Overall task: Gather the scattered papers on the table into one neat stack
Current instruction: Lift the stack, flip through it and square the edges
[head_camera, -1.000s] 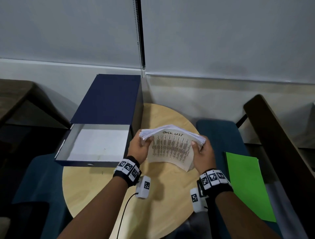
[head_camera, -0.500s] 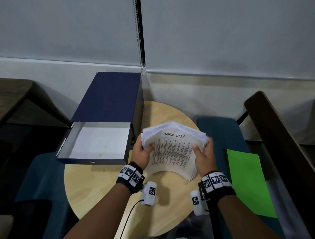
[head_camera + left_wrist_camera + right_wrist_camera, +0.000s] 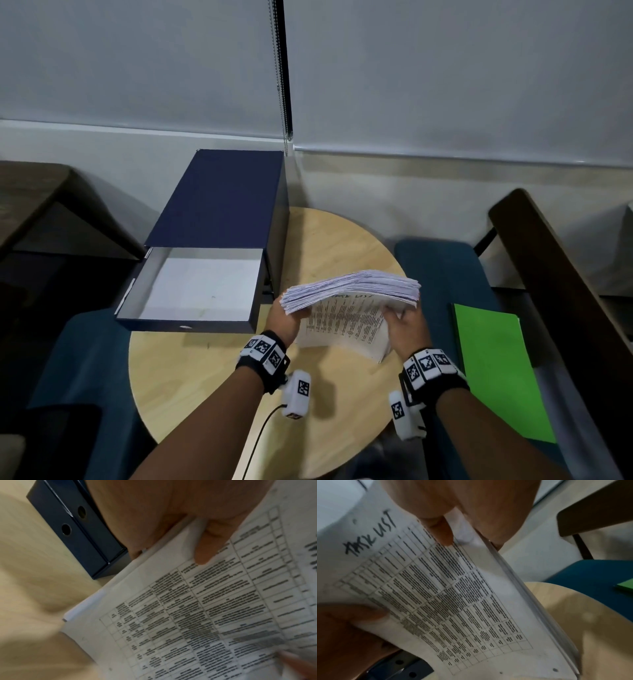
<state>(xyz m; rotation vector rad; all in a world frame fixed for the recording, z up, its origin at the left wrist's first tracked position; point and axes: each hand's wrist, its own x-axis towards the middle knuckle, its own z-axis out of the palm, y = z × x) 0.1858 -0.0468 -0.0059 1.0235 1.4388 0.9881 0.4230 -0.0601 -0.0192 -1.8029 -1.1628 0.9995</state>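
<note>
Two hands are holding a thick sheaf of white printed papers [image 3: 349, 308] on edge above the round pale-wood table [image 3: 205, 377], its lower edge sitting on or just above the wood. The left hand [image 3: 286, 320] is gripping the sheaf's left end and the right hand [image 3: 406, 322] its right end, each thumb curled over the printed front sheet and the fingers hidden behind. The sheaf's long axis is running left to right between the palms, so both hands are equally near; any squaring tap would, by this reading, go straight down onto the table.

Left of the sheaf, the open navy-blue cardboard file box [image 3: 205, 260] is lying with a white sheet inside, and right of the sheaf, well apart, a bright green paper folder [image 3: 493, 363] is resting on a blue seat.

The head view is showing fanned, uneven top edges. The right wrist view alone is showing the handwritten heading on the front sheet and the stepped right-hand edges; the left wrist view is showing the box's two finger holes just beside the left hand.
</note>
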